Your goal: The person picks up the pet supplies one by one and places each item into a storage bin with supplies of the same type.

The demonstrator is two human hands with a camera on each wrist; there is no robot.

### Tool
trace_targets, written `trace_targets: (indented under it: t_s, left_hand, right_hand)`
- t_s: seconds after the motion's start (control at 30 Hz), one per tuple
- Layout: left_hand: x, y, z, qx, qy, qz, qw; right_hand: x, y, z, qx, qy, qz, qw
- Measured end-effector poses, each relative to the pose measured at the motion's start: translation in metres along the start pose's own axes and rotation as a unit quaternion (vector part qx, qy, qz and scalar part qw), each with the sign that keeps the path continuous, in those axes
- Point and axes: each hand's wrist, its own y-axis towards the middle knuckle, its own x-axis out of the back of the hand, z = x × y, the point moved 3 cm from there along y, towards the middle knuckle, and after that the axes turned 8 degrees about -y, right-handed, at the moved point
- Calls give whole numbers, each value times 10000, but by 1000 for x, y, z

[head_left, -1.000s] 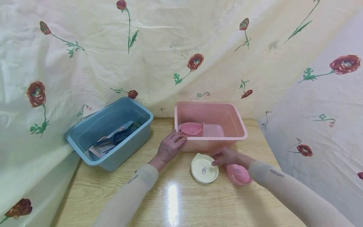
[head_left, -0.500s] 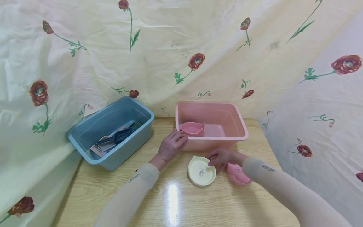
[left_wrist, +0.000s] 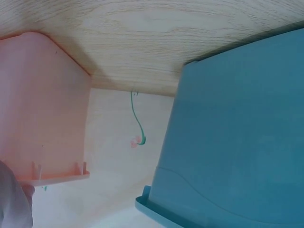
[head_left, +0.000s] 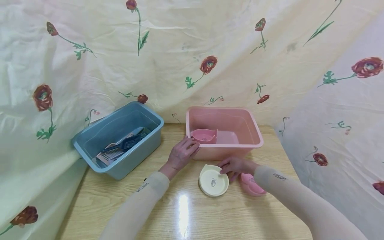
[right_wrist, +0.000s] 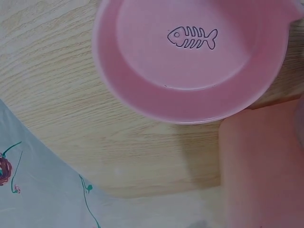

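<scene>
My left hand grips the front left corner of a pink plastic bin, its fingers over the rim. Inside that corner stands a pink pet bowl with a raised, eared edge. In front of the bin, a cream pet bowl with a fish-bone print is at my right hand, which pinches its right rim, thumb inside. Beyond that wrist is a second pink bowl, partly hidden by the arm; the right wrist view shows this pink bowl close up with its fish-bone print.
A blue bin stands angled on the left, holding a dark blue slotted scoop, a pale slotted scoop and other pieces. Flowered cloth hangs behind and beside the wooden table.
The cream bowl has shifted slightly left and toward me with my right hand on it, then stayed still over the last half second. The left hand keeps its hold on the bin.
</scene>
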Motion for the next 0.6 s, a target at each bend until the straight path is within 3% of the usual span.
trace_targets:
  t_s: [0.37, 0.6]
  left_hand:
    - [1, 0, -1, 2, 71, 113, 9999]
    - [1, 0, 0, 5, 80, 106, 9999]
  right_hand:
    - [-9, 9, 3, -114, -104, -137, 9998]
    - [-10, 10, 9, 17, -161, -115, 9998]
